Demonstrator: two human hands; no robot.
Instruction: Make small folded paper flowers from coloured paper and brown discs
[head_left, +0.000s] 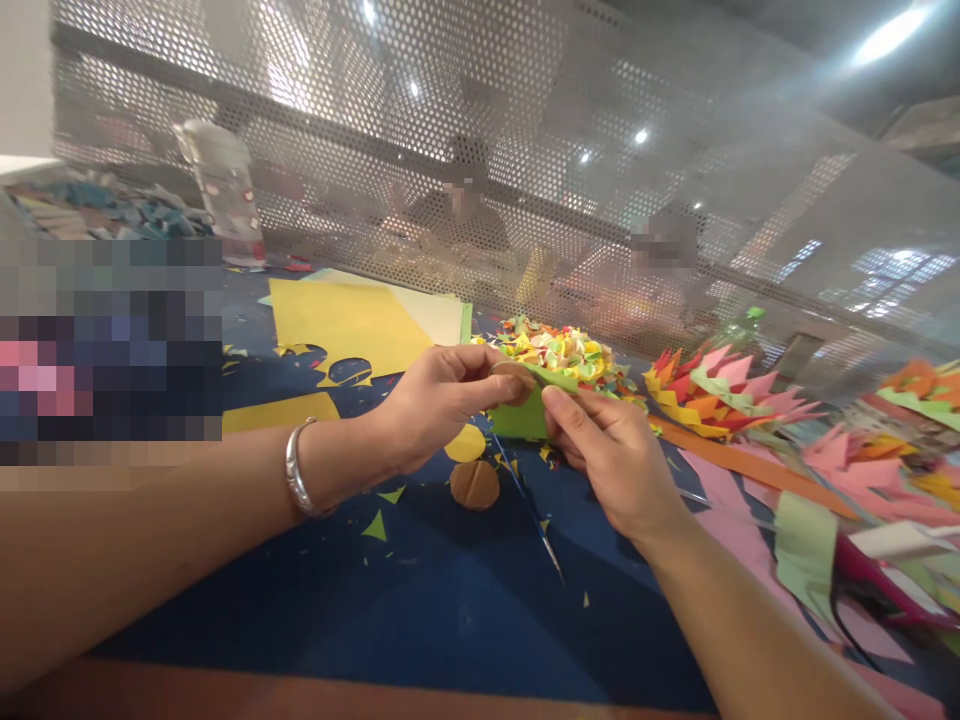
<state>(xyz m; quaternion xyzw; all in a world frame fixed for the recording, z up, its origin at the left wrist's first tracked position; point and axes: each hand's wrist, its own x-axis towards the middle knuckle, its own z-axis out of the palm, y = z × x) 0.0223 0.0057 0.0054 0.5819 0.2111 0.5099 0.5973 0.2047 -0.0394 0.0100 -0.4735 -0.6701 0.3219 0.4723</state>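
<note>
1. At the far left of the blue table (420, 610), near the perforated screen (337, 110), one white-lidded bottle (225, 190) is standing.
2. Next comes a yellow sheet (345, 315); its lower edge shows round gaps, so I suppose that discs were meant to be cut from it.
3. Toward the middle is the left hand (435, 400). Its thumb and fingers pinch a brown disc (525, 371), which is held above the table against the green paper (519, 420).
4. Below these fingers lie a yellow disc (466, 443) and, just beside it, a second brown disc (475, 485) with a crease across.
5. A little more to the right, a thin blue tool (534, 512) lies slanted on the table; whether it is a pen or a brush, I cannot tell.
6. Then comes the right hand (615, 455), with thumb and fingers closed upon the edge of the green paper. In my judgement, the step in hand is fitting this paper to the disc. The next move seems to call for a firm left pinch and small, patient adjustments by the right fingers.
7. Farther right stand pointed paper pieces (720, 390), well apart from this work.
</note>
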